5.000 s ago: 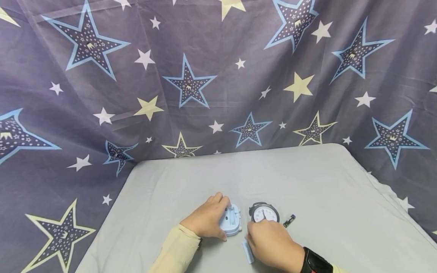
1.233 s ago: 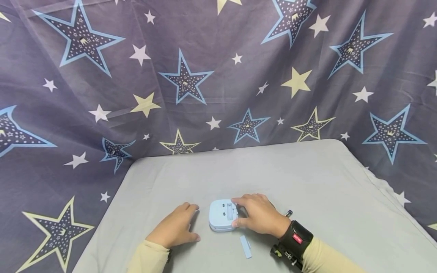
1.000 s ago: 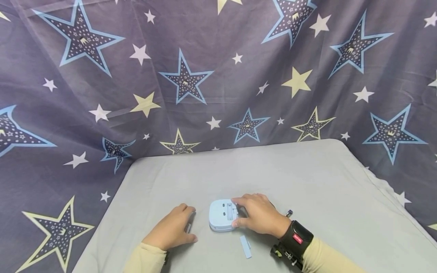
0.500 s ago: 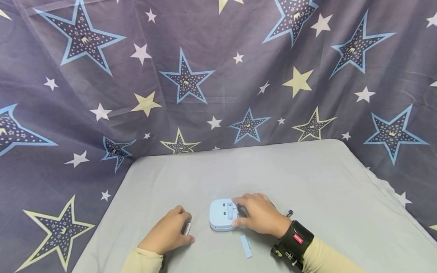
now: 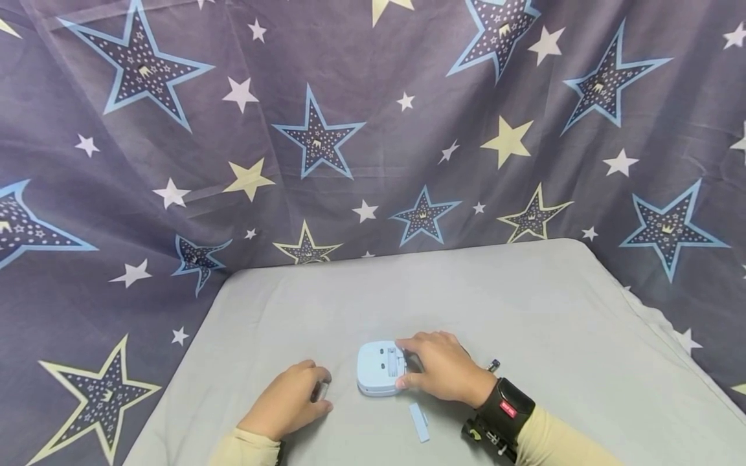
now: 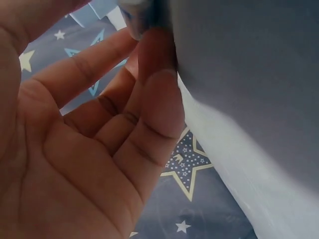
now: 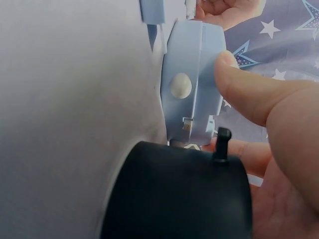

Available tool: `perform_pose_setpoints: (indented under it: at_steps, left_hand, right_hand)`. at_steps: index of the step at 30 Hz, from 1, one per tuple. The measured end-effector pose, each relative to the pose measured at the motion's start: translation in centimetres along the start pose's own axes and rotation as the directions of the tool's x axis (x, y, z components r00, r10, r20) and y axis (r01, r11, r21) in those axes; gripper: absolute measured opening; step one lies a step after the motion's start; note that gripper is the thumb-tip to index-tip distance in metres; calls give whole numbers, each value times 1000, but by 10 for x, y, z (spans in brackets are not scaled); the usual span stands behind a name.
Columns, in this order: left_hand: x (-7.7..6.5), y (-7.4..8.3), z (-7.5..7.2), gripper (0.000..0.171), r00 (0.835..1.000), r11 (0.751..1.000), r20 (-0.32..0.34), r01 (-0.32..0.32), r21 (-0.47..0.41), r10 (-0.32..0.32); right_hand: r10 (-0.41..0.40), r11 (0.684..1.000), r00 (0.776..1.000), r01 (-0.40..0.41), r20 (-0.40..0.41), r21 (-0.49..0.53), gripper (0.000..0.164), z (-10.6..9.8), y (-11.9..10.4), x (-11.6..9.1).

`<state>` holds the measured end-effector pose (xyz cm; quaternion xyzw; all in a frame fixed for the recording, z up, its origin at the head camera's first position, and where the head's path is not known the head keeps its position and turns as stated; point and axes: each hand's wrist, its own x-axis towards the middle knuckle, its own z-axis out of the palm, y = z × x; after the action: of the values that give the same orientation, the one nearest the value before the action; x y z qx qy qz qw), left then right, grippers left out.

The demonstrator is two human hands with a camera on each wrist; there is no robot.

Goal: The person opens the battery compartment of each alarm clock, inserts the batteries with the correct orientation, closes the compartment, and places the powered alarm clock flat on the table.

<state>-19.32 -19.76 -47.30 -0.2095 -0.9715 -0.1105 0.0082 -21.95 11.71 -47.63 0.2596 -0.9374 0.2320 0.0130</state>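
A light-blue clock (image 5: pixel 375 369) lies back side up, its battery compartment uncovered. My right hand (image 5: pixel 443 367) grips its right side, the thumb at the near corner and the fingers at the far one; the right wrist view shows the thumb on the edge of the clock (image 7: pixel 194 79). To the left of the clock, my left hand (image 5: pixel 288 398) has its fingers curled about a small battery (image 5: pixel 323 391), apart from the clock. Close up in the left wrist view, the battery (image 6: pixel 135 14) is at the fingertips, only its end showing.
A light-blue battery cover (image 5: pixel 419 422) lies in front of the clock. Another battery (image 5: pixel 494 366) lies beyond the right wrist. A dark round clock (image 7: pixel 174 194) sits under the right hand, mostly hidden in the head view. Behind the grey tabletop (image 5: pixel 495 285) hangs a starry curtain (image 5: pixel 350 65).
Five seconds ago the left hand held the light-blue clock and the right hand was by the cover. Since then, the right hand took the clock; the left moved left, its fingers curling at the battery.
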Motion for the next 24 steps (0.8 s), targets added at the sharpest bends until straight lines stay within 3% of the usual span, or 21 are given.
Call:
perform_pose_setpoints:
  at_steps: [14, 24]
  left_hand:
    - [3, -1, 1, 27, 1000, 999, -16, -16, -51, 15]
    - [8, 1, -1, 22, 999, 1000, -38, -14, -24, 13]
  right_hand:
    - [-7, 1000, 1000, 7, -4, -4, 82, 0, 0, 0]
    - [-7, 1000, 1000, 7, -12, -3, 82, 2, 1, 0]
